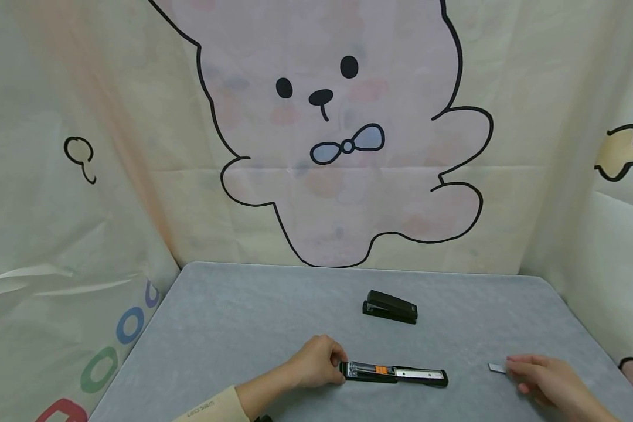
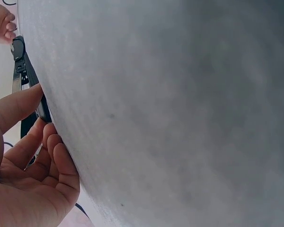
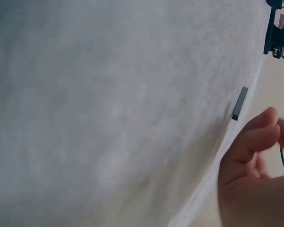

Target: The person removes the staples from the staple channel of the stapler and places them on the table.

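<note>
An opened-out black stapler (image 1: 395, 373) lies lengthwise on the table, a clear section with an orange piece at its left and a silver staple channel at its right. My left hand (image 1: 319, 361) pinches its left end between thumb and fingers. In the left wrist view the same hand (image 2: 35, 161) has the thumb on one side of the stapler and the fingertips on the other. At the right, a short silver strip of staples (image 1: 496, 368) lies on the table. My right hand (image 1: 545, 378) is just right of it, fingers loosely bent; the right wrist view shows the strip (image 3: 240, 103) apart from the fingertips.
A second black stapler (image 1: 390, 306), closed, stands farther back on the grey-blue table (image 1: 264, 316). Fabric sheets with a cartoon bear (image 1: 343, 193) hang behind the table and along both sides.
</note>
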The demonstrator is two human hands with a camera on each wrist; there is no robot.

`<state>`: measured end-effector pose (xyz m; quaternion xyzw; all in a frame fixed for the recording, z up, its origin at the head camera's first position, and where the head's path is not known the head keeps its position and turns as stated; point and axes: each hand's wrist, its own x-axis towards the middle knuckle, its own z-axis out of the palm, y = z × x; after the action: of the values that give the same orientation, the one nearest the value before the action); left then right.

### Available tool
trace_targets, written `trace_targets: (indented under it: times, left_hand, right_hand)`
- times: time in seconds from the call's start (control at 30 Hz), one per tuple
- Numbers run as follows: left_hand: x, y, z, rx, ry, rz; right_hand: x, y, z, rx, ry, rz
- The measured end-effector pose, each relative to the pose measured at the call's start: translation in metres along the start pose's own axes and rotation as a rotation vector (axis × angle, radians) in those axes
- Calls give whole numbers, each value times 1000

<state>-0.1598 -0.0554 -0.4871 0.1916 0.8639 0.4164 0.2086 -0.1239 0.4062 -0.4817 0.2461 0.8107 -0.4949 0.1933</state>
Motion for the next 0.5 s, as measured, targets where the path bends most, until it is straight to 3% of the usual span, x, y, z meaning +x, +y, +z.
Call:
trace_targets:
  times: [0.1, 0.33, 0.5]
  left_hand:
    - [0, 1, 0, 0, 0, -4]
    - [1, 1, 0, 1, 3, 3]
    - [1, 1, 1, 15, 11, 16]
  right_hand:
    - [-2, -4, 3, -32, -12, -67]
    - [-13, -16, 31, -254, -3, -265]
    - [-17, -19, 47, -302, -61, -371]
